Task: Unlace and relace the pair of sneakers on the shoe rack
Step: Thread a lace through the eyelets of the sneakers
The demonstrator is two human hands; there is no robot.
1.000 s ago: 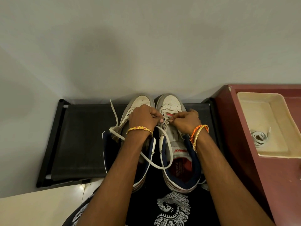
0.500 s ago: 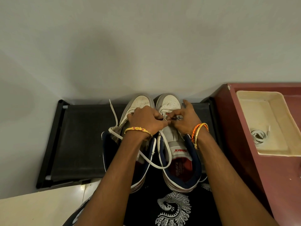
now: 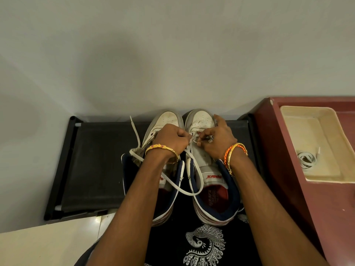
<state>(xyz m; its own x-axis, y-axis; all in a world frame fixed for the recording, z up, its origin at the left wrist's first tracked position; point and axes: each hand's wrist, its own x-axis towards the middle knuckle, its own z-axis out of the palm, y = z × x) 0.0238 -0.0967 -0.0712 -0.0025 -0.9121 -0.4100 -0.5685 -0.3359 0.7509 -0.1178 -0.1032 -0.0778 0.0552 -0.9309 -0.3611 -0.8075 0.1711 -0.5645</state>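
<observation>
Left hand (image 3: 173,140) and right hand (image 3: 218,140) both pinching the white lace (image 3: 194,140) over the right sneaker (image 3: 203,166) on the shoe rack (image 3: 96,160).

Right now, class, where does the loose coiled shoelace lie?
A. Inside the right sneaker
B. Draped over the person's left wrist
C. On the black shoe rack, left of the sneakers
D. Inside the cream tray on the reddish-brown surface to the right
D: the coiled shoelace lies inside the cream tray, which sits on the reddish-brown surface to the right of the shoe rack.
</observation>
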